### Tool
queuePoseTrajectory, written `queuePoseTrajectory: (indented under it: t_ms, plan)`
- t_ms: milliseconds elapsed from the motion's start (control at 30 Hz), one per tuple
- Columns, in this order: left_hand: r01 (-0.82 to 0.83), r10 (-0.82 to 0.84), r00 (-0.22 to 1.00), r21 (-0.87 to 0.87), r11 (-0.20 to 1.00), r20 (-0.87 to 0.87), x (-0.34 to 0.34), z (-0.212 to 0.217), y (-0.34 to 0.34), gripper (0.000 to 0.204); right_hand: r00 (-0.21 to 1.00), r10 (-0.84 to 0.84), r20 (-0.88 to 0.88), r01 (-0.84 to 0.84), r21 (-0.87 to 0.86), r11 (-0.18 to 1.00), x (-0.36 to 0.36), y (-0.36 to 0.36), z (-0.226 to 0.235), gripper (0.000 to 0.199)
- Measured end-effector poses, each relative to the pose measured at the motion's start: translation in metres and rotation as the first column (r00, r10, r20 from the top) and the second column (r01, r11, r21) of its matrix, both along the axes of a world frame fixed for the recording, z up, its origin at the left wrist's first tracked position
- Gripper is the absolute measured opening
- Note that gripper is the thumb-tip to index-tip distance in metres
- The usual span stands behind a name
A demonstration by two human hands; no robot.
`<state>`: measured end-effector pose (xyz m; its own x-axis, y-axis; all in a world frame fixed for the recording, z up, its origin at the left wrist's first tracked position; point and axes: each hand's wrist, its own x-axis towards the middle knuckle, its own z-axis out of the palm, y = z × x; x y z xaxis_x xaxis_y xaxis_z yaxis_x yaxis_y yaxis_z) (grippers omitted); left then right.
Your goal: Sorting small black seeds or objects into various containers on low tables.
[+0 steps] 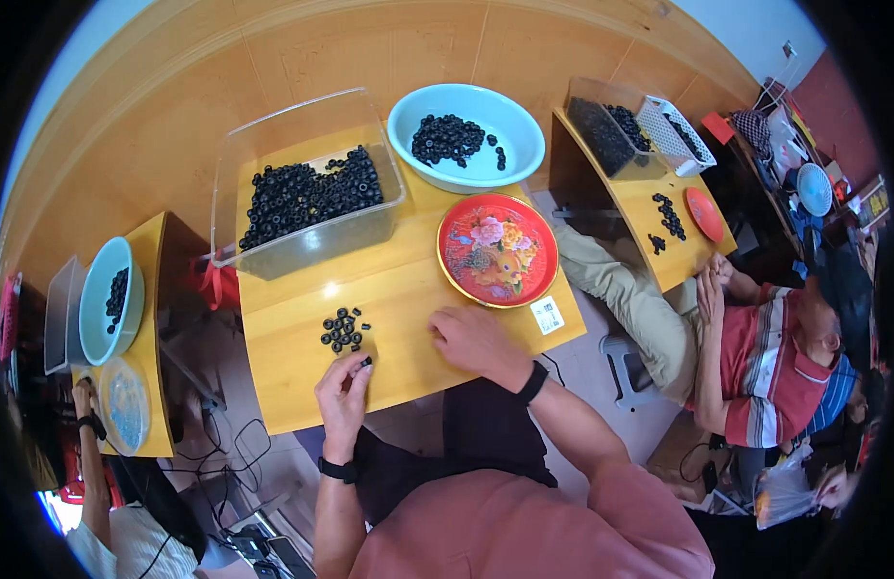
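In the head view, I have the left hand [343,394] low over the table [389,299], with a small black piece [367,363] pinched between thumb and fingertips. Just beyond those fingers sits a loose pile [338,337] of similar pieces, some touching, some apart. To the right of the left hand, I see the right hand [481,343] with its back up and its fingers bent inward; I can't tell whether it is gripping anything. Just past its knuckles lies a round red tray [498,249] with a gold rim and a flower pattern, and to its right, near the table's edge, is a white label [547,316]. Farther out, beyond the left hand and the pile, a clear bin [321,253] holds a large heap of black pieces. To the right of that bin, beyond the tray, a pale blue basin [516,145] holds a smaller heap, with a few pieces lying off to one side of it. Well to the right of the right hand, a co-worker [770,357] in a striped red shirt sits by another table [678,265], hands brought together.
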<state>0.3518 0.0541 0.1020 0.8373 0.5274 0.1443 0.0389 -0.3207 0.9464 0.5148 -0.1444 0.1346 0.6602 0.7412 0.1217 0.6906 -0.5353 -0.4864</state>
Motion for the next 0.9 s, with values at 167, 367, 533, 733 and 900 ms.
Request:
queuePoseTrajectory:
  t_ms: [167, 367, 533, 733, 900]
  plan:
    - [-0.002, 0.002, 1.0, -0.059, 0.998, 0.004, 0.002, -0.005, -0.004, 0.021, 0.995, -0.062, -0.081, 0.061, -0.017, 0.998, -0.001, 0.002, 0.002, 0.014]
    - [-0.026, 0.027, 1.0, -0.088, 0.996, 0.016, 0.002, -0.01, -0.005, 0.022, 0.991, -0.08, -0.106, 0.077, -0.033, 0.997, 0.002, 0.001, 0.004, 0.016]
    - [-0.002, 0.002, 1.0, -0.088, 0.996, 0.009, 0.008, -0.006, -0.008, 0.021, 0.997, -0.072, -0.024, 0.072, -0.003, 0.997, 0.002, -0.003, 0.007, 0.014]
    - [-0.049, 0.046, 0.998, -0.065, 0.997, -0.053, -0.001, 0.001, -0.001, 0.017, 0.985, -0.021, 0.17, 0.014, 0.043, 0.999, -0.008, 0.01, -0.017, 0.008]
    - [-0.024, 0.021, 0.999, -0.083, 0.996, -0.034, 0.0, -0.001, -0.002, 0.016, 0.988, -0.038, 0.149, 0.04, -0.013, 0.999, -0.011, 0.008, -0.016, 0.011]
